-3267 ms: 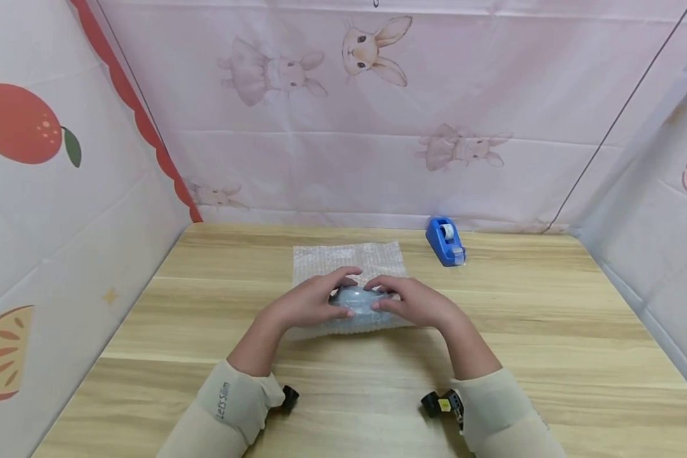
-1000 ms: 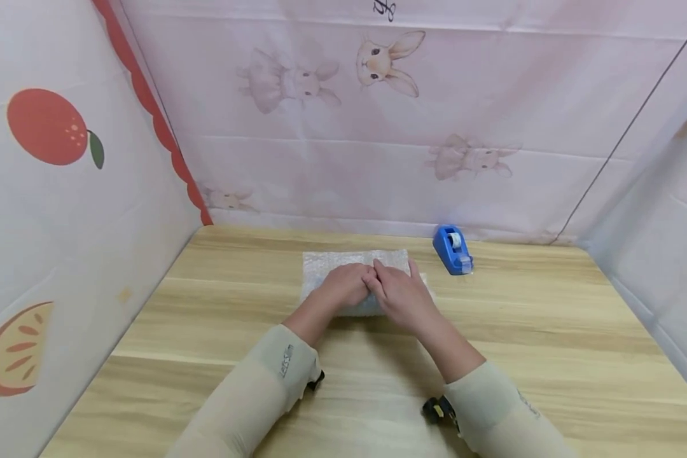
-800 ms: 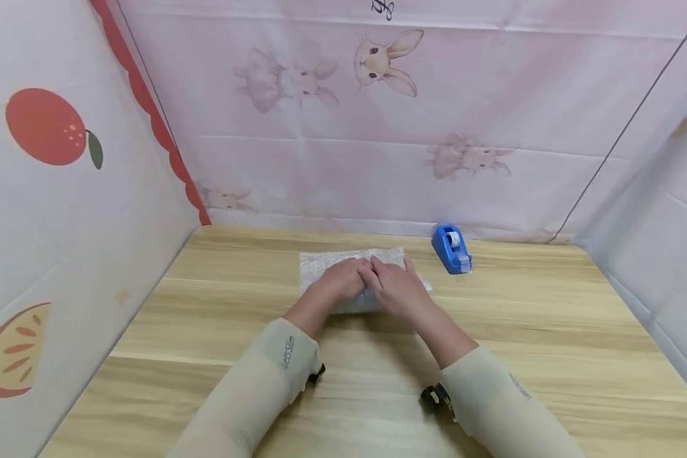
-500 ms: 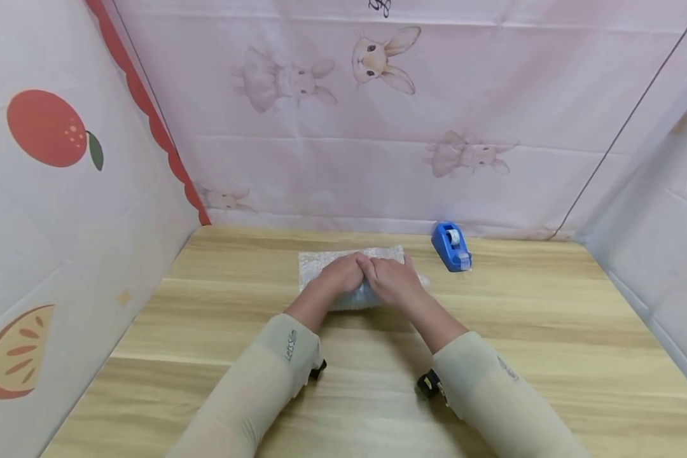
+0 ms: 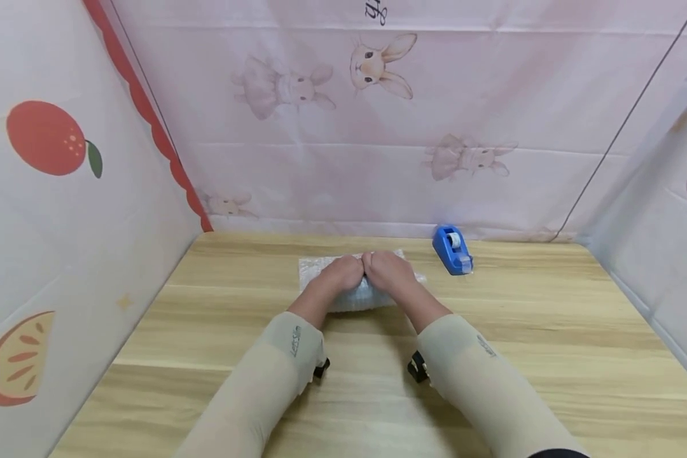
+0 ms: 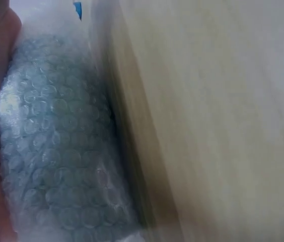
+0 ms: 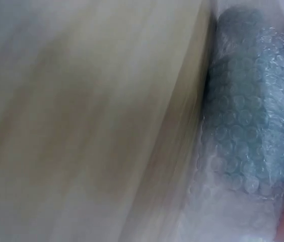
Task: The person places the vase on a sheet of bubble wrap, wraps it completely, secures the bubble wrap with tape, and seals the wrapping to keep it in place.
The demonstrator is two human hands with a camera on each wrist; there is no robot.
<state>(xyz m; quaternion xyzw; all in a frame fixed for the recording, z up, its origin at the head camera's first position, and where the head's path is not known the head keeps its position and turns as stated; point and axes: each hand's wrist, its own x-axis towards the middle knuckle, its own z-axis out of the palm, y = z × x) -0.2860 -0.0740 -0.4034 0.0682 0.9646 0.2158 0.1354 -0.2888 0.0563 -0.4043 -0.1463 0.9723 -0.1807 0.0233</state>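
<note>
A bubble wrap (image 5: 362,299) bundle lies on the table, rolled around something bluish-grey whose kind the layers hide. My left hand (image 5: 342,273) and right hand (image 5: 388,273) grip the top of the roll side by side, knuckles nearly touching, fingers curled over its far side and out of sight. Part of the sheet lies flat beyond the hands. In the left wrist view the bubble wrap (image 6: 61,136) bulges over the rounded thing inside. The right wrist view shows the same bubble wrap (image 7: 247,116), its loose end reaching past that thing.
A blue tape dispenser (image 5: 445,253) stands at the back right of the wooden table (image 5: 549,331), apart from the hands. Printed cloth walls (image 5: 332,184) rise behind and at both sides. Small black cameras sit under both wrists.
Earlier both hands held the bluish thing on the spread sheet; the wrap now covers it. Over the last second the right hand has turned knuckles-up beside the left, its thumb coming off the left hand.
</note>
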